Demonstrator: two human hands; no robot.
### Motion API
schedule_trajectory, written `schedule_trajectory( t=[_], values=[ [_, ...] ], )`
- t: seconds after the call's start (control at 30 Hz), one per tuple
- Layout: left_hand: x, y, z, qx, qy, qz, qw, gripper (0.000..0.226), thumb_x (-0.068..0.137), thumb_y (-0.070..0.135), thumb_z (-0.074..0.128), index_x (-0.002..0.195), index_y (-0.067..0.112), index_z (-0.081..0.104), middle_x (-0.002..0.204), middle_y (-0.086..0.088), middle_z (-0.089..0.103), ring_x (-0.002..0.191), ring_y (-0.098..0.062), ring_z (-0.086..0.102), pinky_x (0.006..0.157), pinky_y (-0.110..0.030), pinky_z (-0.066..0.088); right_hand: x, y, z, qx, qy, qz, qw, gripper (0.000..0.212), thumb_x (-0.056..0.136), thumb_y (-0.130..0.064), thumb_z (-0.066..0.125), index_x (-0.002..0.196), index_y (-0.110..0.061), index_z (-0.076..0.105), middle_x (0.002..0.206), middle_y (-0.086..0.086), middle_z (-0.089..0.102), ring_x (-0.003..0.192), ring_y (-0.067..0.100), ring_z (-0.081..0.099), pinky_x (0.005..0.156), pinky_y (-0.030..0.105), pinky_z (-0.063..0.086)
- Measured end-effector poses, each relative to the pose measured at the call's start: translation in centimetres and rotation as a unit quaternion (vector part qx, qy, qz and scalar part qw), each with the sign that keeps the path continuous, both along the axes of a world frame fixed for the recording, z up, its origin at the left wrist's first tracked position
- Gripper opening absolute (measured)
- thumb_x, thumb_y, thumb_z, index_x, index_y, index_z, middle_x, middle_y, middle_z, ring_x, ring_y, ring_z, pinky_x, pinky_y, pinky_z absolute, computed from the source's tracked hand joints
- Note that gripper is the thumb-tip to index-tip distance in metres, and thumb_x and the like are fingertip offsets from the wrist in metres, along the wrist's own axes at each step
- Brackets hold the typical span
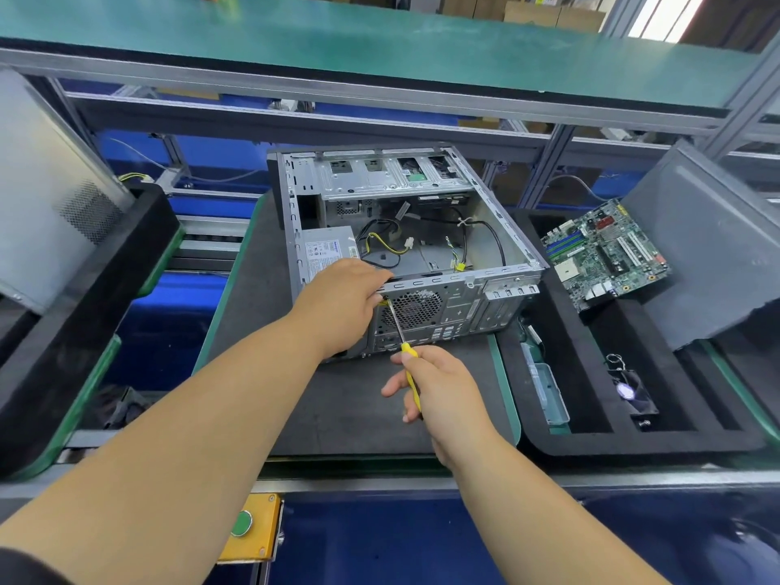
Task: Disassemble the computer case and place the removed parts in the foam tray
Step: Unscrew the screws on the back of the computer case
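Computer case [405, 247] lies open on the dark mat [337, 407], centre of bench. Right hand [443, 390] fingers wrapped around yellow screwdriver [405, 352], tip at case's rear panel beside fan grille [415, 308]. Left hand [342, 306] grasps the rear top edge. Foam tray [591, 441] on right holds motherboard [603, 251].

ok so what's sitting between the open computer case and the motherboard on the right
Head view: only the black rim of the foam tray lies between the computer case and the motherboard, which leans in the tray's near compartment.
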State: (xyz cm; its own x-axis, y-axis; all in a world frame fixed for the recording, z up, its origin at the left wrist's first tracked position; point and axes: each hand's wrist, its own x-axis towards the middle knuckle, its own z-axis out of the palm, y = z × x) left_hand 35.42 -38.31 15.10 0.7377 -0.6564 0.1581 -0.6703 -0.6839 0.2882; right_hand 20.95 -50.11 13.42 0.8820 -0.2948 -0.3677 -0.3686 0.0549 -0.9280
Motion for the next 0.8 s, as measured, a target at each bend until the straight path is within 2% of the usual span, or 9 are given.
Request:
schedule_trajectory(
  t=[0.27,0.4,0.47,0.6,0.8],
  values=[
    [0.0,0.1,-0.1,0.0,0.006,0.001,1.0,0.04,0.101,0.021,0.045,0.141,0.021,0.047,0.137,0.001,0.055,0.131,-0.022,0.037,0.107,-0.036,0.032,0.0,0.2,0.5,0.018,0.002,-0.012,1.0,0.018,0.1,-0.02,0.047,0.102,-0.015,0.064,0.069,0.005,0.071,0.038,0.012,0.04,0.055,0.03,0.041],
    [0.0,0.0,-0.1,-0.001,0.006,-0.001,1.0,0.04,0.101,0.021,0.045,0.141,0.021,0.048,0.135,0.003,0.057,0.131,-0.021,0.038,0.108,-0.036,0.033,0.2,0.1,1.2,0.031,0.012,-0.014,0.999,0.019,0.1,-0.019,0.046,0.104,-0.011,0.063,0.067,0.006,0.07,0.037,0.012,0.039,0.05,0.028,0.04],
    [0.0,-0.1,0.0,-0.003,0.009,0.004,1.0,0.039,0.101,0.021,0.045,0.14,0.021,0.049,0.133,0.004,0.057,0.131,-0.02,0.038,0.107,-0.035,0.034,0.3,0.1,1.6,0.067,0.026,-0.022,0.997,0.02,0.1,-0.017,0.046,0.106,-0.007,0.063,0.065,0.007,0.068,0.037,0.012,0.038,0.046,0.026,0.039],
    [0.0,-0.2,0.0,-0.007,0.01,0.01,1.0,0.039,0.101,0.02,0.044,0.139,0.021,0.05,0.135,0.003,0.057,0.131,-0.021,0.038,0.108,-0.034,0.033,0.5,0.3,2.9,0.204,0.056,-0.049,0.976,0.023,0.103,-0.017,0.044,0.103,-0.002,0.062,0.058,0.006,0.064,0.035,0.01,0.036,0.038,0.021,0.036],
    [0.2,-0.2,0.1,0.004,0.01,0.009,1.0,0.04,0.101,0.021,0.044,0.141,0.022,0.049,0.136,0.004,0.056,0.13,-0.021,0.038,0.108,-0.034,0.032,1.7,-0.2,5.2,0.199,0.081,-0.033,0.976,0.027,0.105,-0.02,0.044,0.091,-0.005,0.061,0.048,-0.002,0.059,0.032,0.005,0.036,0.036,0.017,0.037]
  ],
)
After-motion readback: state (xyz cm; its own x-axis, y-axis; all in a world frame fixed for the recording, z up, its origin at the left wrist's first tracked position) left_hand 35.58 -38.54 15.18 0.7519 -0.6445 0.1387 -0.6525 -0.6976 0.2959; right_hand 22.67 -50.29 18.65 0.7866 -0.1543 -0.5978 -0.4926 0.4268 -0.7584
